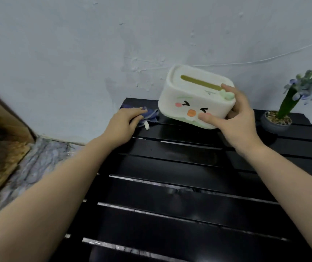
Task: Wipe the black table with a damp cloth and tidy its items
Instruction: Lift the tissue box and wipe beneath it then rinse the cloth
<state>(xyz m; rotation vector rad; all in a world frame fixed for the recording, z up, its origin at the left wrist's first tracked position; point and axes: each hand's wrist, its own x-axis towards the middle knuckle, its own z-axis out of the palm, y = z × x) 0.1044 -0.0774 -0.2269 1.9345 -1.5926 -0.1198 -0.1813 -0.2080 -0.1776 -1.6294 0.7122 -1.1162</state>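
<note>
A black slatted table (179, 186) fills the lower right of the head view. At its far left corner lies a dark blue cloth (149, 115), and my left hand (125, 122) rests flat on it with straight fingers. My right hand (234, 118) grips the right end of a white tissue box (189, 95) with a cartoon face, thumb on the front and fingers over the top. The box is tilted, with its left side raised off the table.
A small grey pot holding a green plant with blue flowers (283, 112) stands at the table's far right. A pale wall (113, 44) rises right behind the table. A wooden door edge (0, 138) and marbled floor (38, 163) lie to the left.
</note>
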